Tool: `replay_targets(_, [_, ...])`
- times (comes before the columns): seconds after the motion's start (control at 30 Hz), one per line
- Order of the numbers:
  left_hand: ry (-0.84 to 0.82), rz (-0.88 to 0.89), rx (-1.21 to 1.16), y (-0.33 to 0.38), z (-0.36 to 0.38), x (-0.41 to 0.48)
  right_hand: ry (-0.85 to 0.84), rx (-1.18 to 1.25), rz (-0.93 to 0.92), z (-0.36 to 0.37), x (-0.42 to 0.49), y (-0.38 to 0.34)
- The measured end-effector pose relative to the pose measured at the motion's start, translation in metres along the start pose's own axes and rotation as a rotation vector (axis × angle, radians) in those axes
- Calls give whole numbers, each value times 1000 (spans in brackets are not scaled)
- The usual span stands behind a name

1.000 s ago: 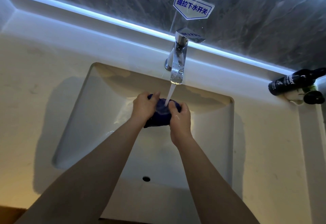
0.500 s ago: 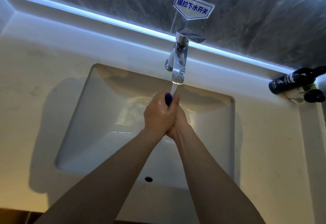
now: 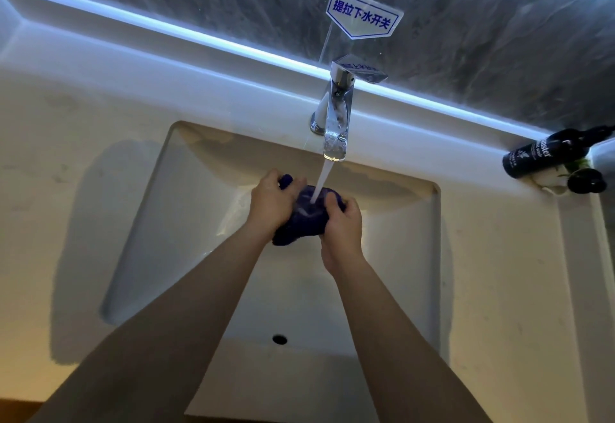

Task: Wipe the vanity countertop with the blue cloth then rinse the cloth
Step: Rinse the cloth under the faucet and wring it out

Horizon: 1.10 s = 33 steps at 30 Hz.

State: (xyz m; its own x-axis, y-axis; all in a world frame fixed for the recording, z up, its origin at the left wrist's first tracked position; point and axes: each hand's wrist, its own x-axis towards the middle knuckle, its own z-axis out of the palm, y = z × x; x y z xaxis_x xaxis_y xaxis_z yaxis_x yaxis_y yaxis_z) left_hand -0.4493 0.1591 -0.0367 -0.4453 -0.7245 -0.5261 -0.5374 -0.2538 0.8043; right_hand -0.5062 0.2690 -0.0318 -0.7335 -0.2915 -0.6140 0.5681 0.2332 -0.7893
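Cloth (image 3: 304,219), dark blue, bunched, soaked.

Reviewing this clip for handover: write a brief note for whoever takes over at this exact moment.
Left hand: gripping the blue cloth from its left side.
Right hand: gripping the cloth from the right.
Cloth: bunched between both hands over the sink basin, directly under the faucet stream.
Done: rinsing is under way; whether the countertop was wiped cannot be told.
Left: finish rinsing, wring out, probably shut off the water.
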Motion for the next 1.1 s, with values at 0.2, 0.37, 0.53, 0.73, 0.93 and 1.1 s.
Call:
replay_targets(0.2, [-76,220,-82,5,15,-62,-43,210,329,11,2,-19])
replay_targets(0.37, [181,364,128,11,31,-70,-260,339,290,20,-10,-13])
replay_targets(0.53, [159,278,95,9,28,-38,-166,125,381,21,-8,-23])
replay_targets(0.73, [-2,113,108,6,22,-7,-78,-195,125,18,0,-26])
replay_targets(0.93, [16,18,57,9,7,0,39,-32,38,8,4,-13])
replay_targets(1.1, [-109,103,-14,13,18,-58,-17,248,309,7,11,-14])
